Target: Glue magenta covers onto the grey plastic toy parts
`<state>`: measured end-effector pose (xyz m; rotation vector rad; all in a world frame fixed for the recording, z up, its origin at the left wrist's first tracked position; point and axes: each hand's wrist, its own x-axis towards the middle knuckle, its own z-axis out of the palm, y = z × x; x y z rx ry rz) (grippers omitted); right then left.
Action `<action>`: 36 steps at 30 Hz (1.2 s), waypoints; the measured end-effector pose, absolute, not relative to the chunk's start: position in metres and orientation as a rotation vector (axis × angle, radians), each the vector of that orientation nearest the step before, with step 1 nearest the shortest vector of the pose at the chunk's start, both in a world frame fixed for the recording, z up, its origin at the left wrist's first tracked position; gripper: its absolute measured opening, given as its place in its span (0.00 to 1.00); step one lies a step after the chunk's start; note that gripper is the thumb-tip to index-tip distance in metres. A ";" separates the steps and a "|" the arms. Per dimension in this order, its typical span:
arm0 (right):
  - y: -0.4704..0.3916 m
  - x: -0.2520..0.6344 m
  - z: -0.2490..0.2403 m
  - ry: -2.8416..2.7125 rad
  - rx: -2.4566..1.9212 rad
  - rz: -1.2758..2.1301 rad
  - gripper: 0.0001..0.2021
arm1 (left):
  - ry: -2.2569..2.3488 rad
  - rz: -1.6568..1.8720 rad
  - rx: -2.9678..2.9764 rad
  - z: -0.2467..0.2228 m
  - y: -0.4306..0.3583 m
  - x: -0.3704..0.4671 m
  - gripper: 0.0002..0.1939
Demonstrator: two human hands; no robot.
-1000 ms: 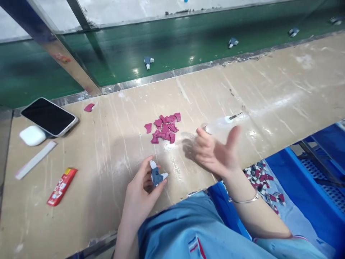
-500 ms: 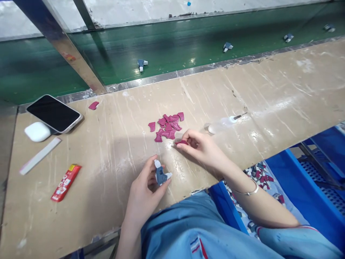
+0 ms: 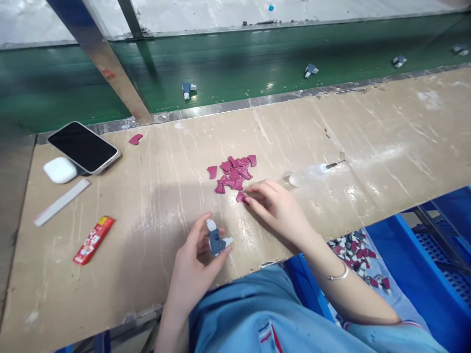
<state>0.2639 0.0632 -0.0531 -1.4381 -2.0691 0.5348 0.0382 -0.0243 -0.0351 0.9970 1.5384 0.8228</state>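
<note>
My left hand is closed around a small dark blue-grey plastic part with light grey ends, held just above the table. At the fingertips of my right hand is a flat maroon piece, its broad face showing. The fingers of that hand pinch its right edge, low over the table. Right behind it lies a loose pile of similar maroon pieces, some overlapping.
A clear bottle with a needle tip lies to the right. On the left are a phone, a white case, a pale strip and a red packet. Blue-grey parts sit on the green belt. Blue bins stand below.
The maroon piece in my right fingers has turned from nearly edge-on to face-up. My left hand still grips its part. Parts on the belt have shifted left relative to the table.
</note>
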 end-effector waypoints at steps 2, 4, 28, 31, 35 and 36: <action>0.066 0.260 -0.053 -2.160 -1.466 0.521 0.04 | 1.533 0.808 1.017 -0.036 -0.023 0.037 0.33; 0.067 0.255 -0.053 -2.250 -1.480 0.472 0.04 | 1.527 0.803 1.020 -0.037 -0.023 0.037 0.33; 0.015 0.229 -0.048 -1.966 -0.649 0.749 0.16 | 1.418 0.795 1.118 -0.039 -0.013 0.032 0.37; 0.016 0.219 -0.055 -1.918 -0.667 0.701 0.12 | 1.406 0.800 1.106 -0.038 -0.014 0.032 0.37; 0.017 0.216 -0.059 -1.925 -0.673 0.621 0.13 | 1.392 0.817 1.077 -0.038 -0.014 0.033 0.36; 0.017 0.217 -0.060 -1.926 -0.656 0.623 0.14 | 1.386 0.820 1.067 -0.038 -0.014 0.033 0.36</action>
